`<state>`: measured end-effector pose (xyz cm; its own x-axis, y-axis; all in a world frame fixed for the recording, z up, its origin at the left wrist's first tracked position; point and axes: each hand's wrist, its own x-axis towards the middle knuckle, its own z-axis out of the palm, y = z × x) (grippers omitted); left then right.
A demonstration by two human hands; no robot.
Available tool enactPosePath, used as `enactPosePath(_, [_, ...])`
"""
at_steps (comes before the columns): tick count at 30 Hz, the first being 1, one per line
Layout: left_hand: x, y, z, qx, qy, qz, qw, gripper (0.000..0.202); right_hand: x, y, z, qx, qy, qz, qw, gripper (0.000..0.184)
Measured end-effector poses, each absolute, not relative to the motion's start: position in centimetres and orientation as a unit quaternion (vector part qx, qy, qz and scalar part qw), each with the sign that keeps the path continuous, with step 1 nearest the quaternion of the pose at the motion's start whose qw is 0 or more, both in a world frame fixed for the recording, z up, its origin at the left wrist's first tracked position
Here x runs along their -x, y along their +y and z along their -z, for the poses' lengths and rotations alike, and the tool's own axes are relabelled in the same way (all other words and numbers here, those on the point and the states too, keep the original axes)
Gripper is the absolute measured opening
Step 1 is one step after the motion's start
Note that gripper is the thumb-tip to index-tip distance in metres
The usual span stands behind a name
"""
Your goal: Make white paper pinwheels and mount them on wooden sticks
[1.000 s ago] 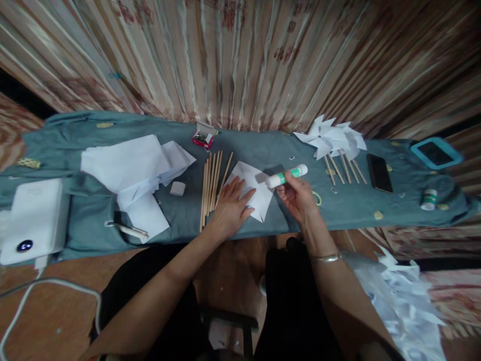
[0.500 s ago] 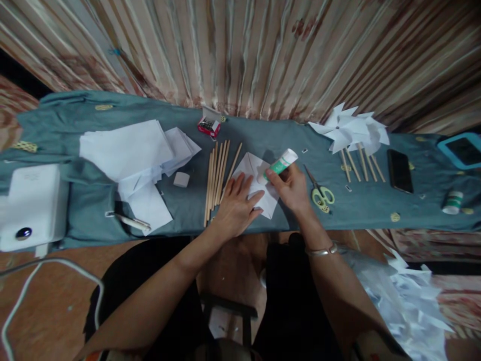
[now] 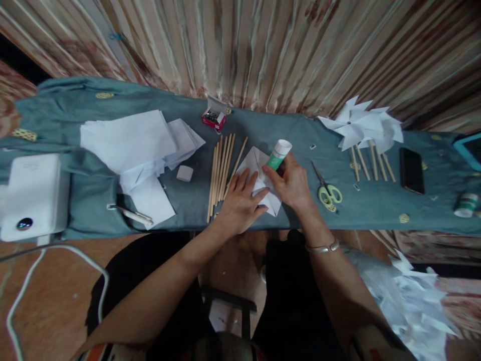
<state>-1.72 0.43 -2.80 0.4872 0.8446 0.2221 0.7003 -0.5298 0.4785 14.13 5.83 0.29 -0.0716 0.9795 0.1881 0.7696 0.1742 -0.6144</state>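
Head view, hands first. The right hand [image 3: 293, 183] is closed around a glue stick [image 3: 278, 153]. A second ago the stick was held nearly level above the paper. It has since been swung up to a steep tilt, capless end down and white base toward the far edge. The left hand [image 3: 242, 203] is kept flat, fingers spread wide, pressed on the near-left part of the folded paper [image 3: 258, 161]. It has hardly shifted. The paper lies at the near edge of the bench [image 3: 56, 125], about mid-length. The stick's lower end is judged to be on or just over the paper's middle; contact is hidden by the fingers.

Just left of the left hand, a row of wooden sticks [image 3: 221, 168] is laid out. Scissors [image 3: 327, 189], half-covered by the right hand a second ago, are now seen in full just to its right. Loose sheets [image 3: 128, 140] lie toward the left end, and pinwheels [image 3: 361, 125] toward the far right corner.
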Motion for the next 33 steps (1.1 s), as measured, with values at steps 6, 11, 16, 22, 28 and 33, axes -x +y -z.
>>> enactPosePath(6, [1.7,0.5,2.7,-0.850,0.456,-0.205,0.166,0.045,-13.9,5.7,-0.4,0.606,-0.727,-0.175,0.270,0.025])
enactPosePath(11, [1.7,0.5,2.6,-0.849,0.460,-0.197,0.169,0.044,-13.9,5.4,-0.6,0.598,-0.740,-0.183,0.247,0.027])
enactPosePath(16, [1.7,0.5,2.8,-0.849,0.458,-0.202,0.169,0.039,-13.9,4.9,-0.8,0.583,-0.749,-0.186,0.254,0.025])
enactPosePath(22, [1.7,0.5,2.8,-0.850,0.458,-0.196,0.172,0.037,-14.5,4.5,-0.5,0.583,-0.747,-0.203,0.247,0.029])
enactPosePath(28, [1.8,0.5,2.8,-0.857,0.448,-0.205,0.153,0.034,-14.9,4.1,-0.3,0.563,-0.761,-0.201,0.252,0.033])
enactPosePath(33, [1.8,0.5,3.0,-0.859,0.446,-0.210,0.138,0.034,-15.1,3.9,-0.4,0.560,-0.768,-0.191,0.244,0.036])
